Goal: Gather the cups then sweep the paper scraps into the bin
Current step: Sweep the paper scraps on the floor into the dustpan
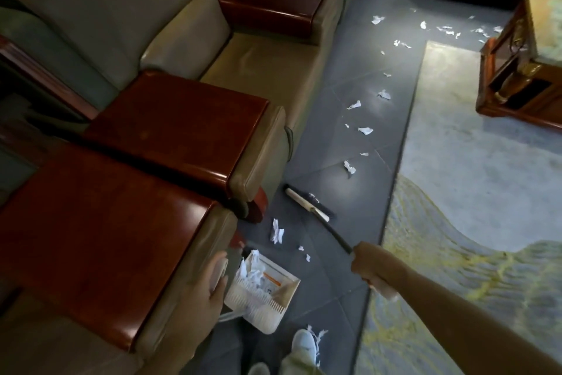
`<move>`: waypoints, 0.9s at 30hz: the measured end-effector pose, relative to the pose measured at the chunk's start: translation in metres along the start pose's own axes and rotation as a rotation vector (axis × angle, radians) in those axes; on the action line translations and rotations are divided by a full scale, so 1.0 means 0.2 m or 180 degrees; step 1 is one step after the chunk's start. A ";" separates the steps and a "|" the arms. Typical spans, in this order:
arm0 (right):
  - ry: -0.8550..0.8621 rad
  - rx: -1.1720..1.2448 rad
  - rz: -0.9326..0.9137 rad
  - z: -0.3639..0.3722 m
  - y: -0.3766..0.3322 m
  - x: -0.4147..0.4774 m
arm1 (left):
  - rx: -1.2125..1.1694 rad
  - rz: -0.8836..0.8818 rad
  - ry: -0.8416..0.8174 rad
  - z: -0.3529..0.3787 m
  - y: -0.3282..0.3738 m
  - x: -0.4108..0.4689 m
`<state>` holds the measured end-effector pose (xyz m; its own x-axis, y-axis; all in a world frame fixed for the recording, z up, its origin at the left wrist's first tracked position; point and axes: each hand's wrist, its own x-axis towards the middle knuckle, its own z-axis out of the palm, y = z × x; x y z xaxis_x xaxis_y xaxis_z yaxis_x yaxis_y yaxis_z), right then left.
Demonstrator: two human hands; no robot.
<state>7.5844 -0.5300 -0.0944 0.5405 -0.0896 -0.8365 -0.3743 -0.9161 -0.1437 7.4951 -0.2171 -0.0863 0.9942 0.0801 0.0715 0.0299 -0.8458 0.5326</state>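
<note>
Sweep | our right hand (369, 265) — grip closed on broom (310, 206) | scraps (349, 166) at 12 o'clock of head | dustpan (273, 292) at 7 — left hand (209, 283) grips it

My left hand (209, 280) is smeared with blur, so I cannot tell how my fingers sit on the dustpan (267, 298) handle; the armrest (100, 241) covers my wrist. My right hand (372, 265) wraps the broom (310, 204), hiding the middle of its stick. My shoes (302, 344) are cut off by the bottom edge. The farthest paper scraps (447, 29) are too small to count. The wooden table (523, 70) runs off the right edge.
</note>
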 end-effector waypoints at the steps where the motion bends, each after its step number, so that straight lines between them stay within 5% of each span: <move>1: -0.0056 -0.0123 -0.0053 0.04 0.00 -0.04 | -0.0083 -0.0032 -0.0029 0.00 0.02 0.01; 14: -0.0840 -0.0177 -0.0335 0.24 0.09 -0.74 | -0.0302 -0.0034 -0.0701 0.01 0.04 0.04; 23: -0.0469 0.1250 0.0102 0.11 0.29 -0.85 | 0.0063 0.0881 -0.0477 -0.02 0.20 0.03; 27: -0.0170 0.1538 0.0140 -0.04 0.37 -0.78 | -0.0392 0.0656 -0.0819 0.07 0.31 0.16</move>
<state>7.4785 -0.5871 0.0302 0.4818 -0.0925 -0.8714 -0.7097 -0.6245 -0.3261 7.5305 -0.2739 -0.0623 0.9719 -0.2345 -0.0186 -0.1712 -0.7592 0.6279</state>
